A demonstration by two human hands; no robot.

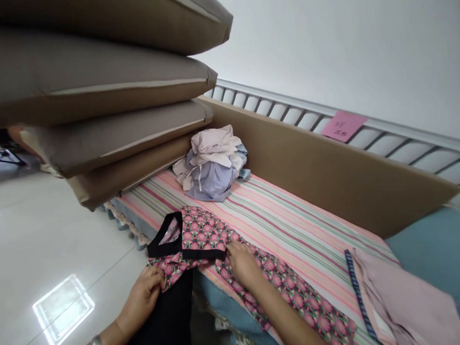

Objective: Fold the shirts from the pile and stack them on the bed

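Observation:
A pink floral tunic (276, 274) with a black neckband and black-edged sleeve lies along the near edge of a striped bed cover (308, 230). My left hand (144, 289), with a silver bangle at the wrist, is closed on the tunic's cloth below the neckline. My right hand (242, 263) pinches the tunic near the end of the black sleeve edge. The tunic's lower end runs beneath my right forearm toward the bottom right. Part of the cloth by my left hand hangs over the bed's edge.
Thick brown cushions (130, 95) are stacked at the left. A heap of crumpled clothes (213, 163) sits beside them. Folded pink cloth (412, 296) lies at the right. A brown backboard (313, 177) and a railing with a pink note (344, 125) stand behind. Shiny floor tiles (81, 240) are at the left.

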